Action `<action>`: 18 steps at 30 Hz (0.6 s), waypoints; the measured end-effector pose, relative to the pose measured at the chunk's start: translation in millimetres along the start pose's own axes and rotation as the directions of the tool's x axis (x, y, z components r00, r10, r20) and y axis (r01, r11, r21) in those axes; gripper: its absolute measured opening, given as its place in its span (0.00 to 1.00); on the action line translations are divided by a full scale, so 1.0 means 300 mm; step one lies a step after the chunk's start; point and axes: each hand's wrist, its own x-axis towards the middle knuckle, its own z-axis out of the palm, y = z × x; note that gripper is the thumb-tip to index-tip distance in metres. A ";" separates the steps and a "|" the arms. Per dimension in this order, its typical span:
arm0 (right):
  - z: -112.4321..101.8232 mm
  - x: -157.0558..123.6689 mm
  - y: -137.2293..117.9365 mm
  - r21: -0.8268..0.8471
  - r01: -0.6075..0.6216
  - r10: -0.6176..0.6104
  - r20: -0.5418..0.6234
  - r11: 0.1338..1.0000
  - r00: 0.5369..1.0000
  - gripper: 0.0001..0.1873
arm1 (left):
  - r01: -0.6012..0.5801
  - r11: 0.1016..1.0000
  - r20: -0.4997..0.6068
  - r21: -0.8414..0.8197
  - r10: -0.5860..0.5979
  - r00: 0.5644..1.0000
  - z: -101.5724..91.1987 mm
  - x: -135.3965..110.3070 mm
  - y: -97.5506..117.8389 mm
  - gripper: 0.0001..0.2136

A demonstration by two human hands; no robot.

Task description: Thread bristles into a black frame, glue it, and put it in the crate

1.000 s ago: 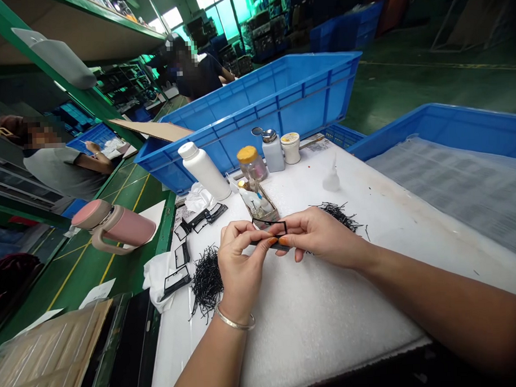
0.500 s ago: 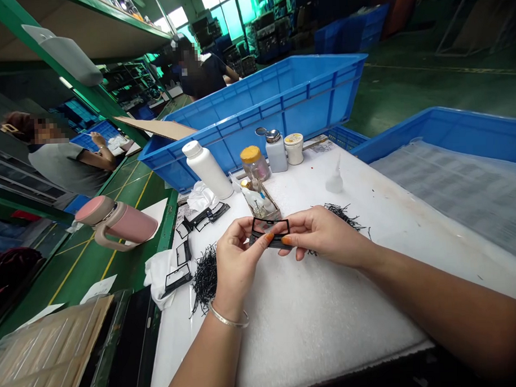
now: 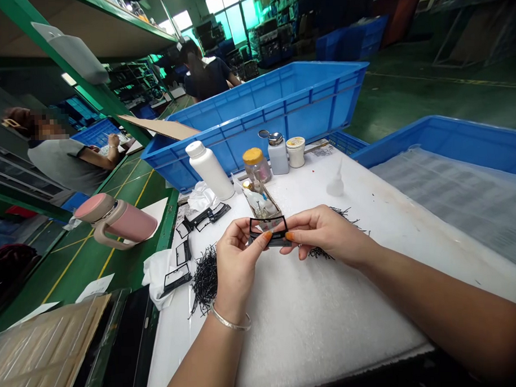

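Note:
Between my two hands is a small black plastic frame (image 3: 268, 221) with a clear rectangular window. My left hand (image 3: 238, 250) pinches its left end, thumb on the near edge. The right end is gripped by my right hand (image 3: 318, 231), thumb and fingers closed on it. Beside my left wrist lies a heap of thin black strips (image 3: 205, 280); a second heap (image 3: 323, 252) is partly hidden under my right hand. More black frames (image 3: 176, 278) rest along the left side of the white work surface (image 3: 313, 321), some on a white cloth (image 3: 155, 276).
Behind my hands stand a small tray of bottles (image 3: 262, 203), a white bottle (image 3: 210, 171), a yellow-lidded jar (image 3: 257, 165), a pump bottle (image 3: 277, 153) and a dropper bottle (image 3: 336, 182). Blue crates (image 3: 255, 120) border the back and right. A pink flask (image 3: 127, 220) and two people are at left.
The frame has tipped slightly in my fingers, so more of its window shows. My right thumb has shifted a little along the edge. The view has moved slightly.

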 end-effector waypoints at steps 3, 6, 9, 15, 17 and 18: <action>0.004 0.002 -0.004 -0.027 0.010 -0.010 -0.019 1.000 1.000 0.14 | -0.011 0.999 0.007 -0.030 0.011 1.000 0.006 -0.003 -0.001 0.10; 0.006 0.001 -0.008 -0.054 0.026 -0.027 -0.031 0.998 0.999 0.14 | -0.018 0.998 0.003 -0.052 0.019 1.000 0.011 -0.005 0.001 0.10; 0.006 0.000 -0.007 -0.067 0.043 -0.046 -0.046 0.997 0.998 0.14 | -0.025 0.998 -0.006 -0.056 0.025 1.000 0.018 -0.008 0.008 0.09; 0.008 -0.003 -0.006 -0.084 0.076 -0.082 -0.069 0.994 0.994 0.14 | -0.042 0.998 -0.001 -0.036 0.042 0.999 0.027 -0.012 0.018 0.08; 0.009 -0.005 -0.006 -0.100 0.079 -0.086 -0.070 0.992 0.994 0.14 | -0.043 0.999 0.007 -0.028 0.044 0.999 0.025 -0.010 0.017 0.09; 0.009 -0.006 -0.005 -0.104 0.082 -0.089 -0.069 0.991 0.994 0.14 | -0.043 0.999 0.011 -0.022 0.043 0.999 0.024 -0.009 0.016 0.09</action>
